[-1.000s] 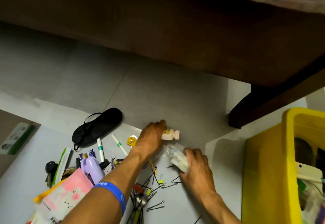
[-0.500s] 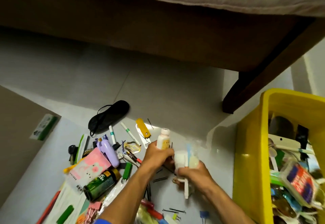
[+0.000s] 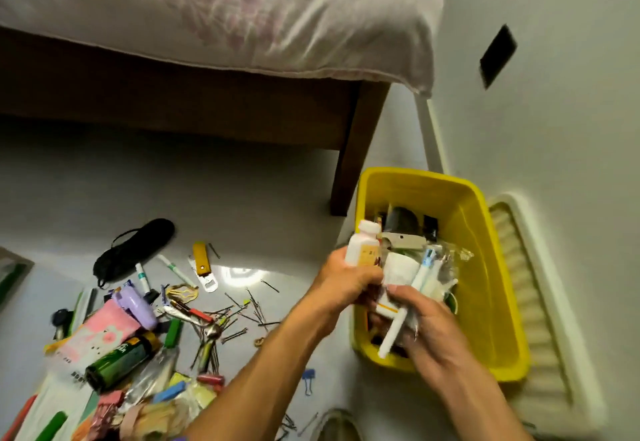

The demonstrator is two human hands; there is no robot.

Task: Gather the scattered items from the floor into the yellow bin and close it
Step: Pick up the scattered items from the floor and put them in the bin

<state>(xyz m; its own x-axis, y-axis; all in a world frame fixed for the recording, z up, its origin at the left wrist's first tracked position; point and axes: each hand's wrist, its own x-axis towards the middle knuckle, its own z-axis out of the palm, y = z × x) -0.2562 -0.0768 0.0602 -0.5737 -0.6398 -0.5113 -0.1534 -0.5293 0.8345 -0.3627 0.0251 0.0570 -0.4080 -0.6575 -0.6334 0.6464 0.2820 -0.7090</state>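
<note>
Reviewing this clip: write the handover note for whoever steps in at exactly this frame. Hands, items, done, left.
Left hand: grips a small white bottle, held over the yellow bin.
Right hand: grips a clear packet with white tubes and pens, also over the bin.
Done: the bin already holds several items; neither handful is released yet.
Left: drop both handfuls in, then collect the floor pile: black eye mask, purple case, green can, yellow bottle opener, hairpins, clips. Then close the bin; the ribbed cream panel beside it may be its lid.
</note>
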